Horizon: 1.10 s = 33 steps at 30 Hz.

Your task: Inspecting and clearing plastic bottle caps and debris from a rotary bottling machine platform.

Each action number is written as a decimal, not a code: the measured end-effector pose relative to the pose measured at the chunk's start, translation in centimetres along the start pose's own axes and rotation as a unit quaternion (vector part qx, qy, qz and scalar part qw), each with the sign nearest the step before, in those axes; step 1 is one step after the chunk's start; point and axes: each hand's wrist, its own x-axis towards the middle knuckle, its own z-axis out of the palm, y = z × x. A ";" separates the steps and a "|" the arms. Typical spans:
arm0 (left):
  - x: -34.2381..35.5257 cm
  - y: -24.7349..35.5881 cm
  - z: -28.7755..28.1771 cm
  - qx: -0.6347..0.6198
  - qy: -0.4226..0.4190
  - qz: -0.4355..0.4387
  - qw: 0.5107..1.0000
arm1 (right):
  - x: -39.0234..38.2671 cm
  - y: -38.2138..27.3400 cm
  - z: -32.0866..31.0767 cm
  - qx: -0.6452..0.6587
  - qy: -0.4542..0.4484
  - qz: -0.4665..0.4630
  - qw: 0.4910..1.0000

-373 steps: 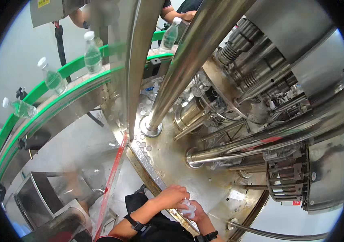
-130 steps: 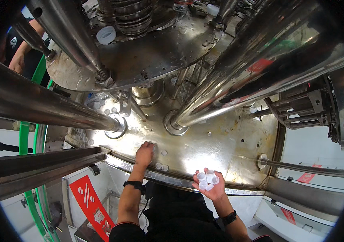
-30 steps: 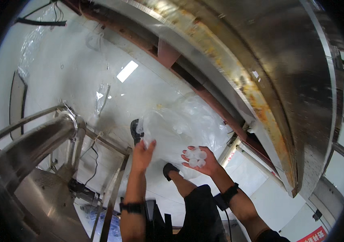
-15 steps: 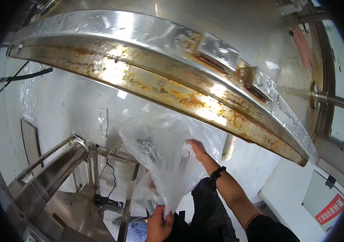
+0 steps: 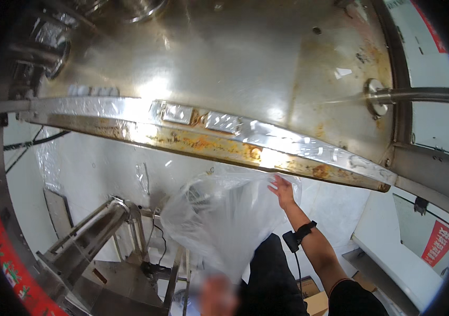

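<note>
A large clear plastic bag (image 5: 224, 221) hangs open below the rusty lip of a steel machine deck (image 5: 208, 142). My right hand (image 5: 281, 190) grips the bag's upper edge at the right, and a black band sits on that wrist. Blurred at the bottom of the picture, my left hand (image 5: 216, 295) holds the bag's lower end. Whatever is inside the bag is too faint to tell. My dark trousers show just behind it.
A shiny steel deck fills the top, with a horizontal steel rod (image 5: 419, 96) at the right. A steel frame with a sloped tube (image 5: 85, 239) stands at the lower left. Cables run under it. A red sign (image 5: 440, 242) and a cardboard box (image 5: 314, 303) lie at the lower right.
One second ago my right hand held a small clear lump, palm up. Now it grips the bag's rim, and my left hand has dropped to the bag's bottom. The view has tilted up.
</note>
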 end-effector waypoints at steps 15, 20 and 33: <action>-4.1 2.3 -3.2 0.350 0.109 -0.017 0.930 | -12.4 -14.2 -4.0 0.283 0.223 0.030 0.932; -4.1 5.4 -6.3 0.358 0.073 -0.094 0.926 | -17.0 -16.0 -8.0 0.464 0.126 0.061 0.874; -0.3 9.4 -8.5 0.399 0.043 0.117 0.908 | -21.5 -20.1 -17.8 0.571 0.191 -0.135 0.787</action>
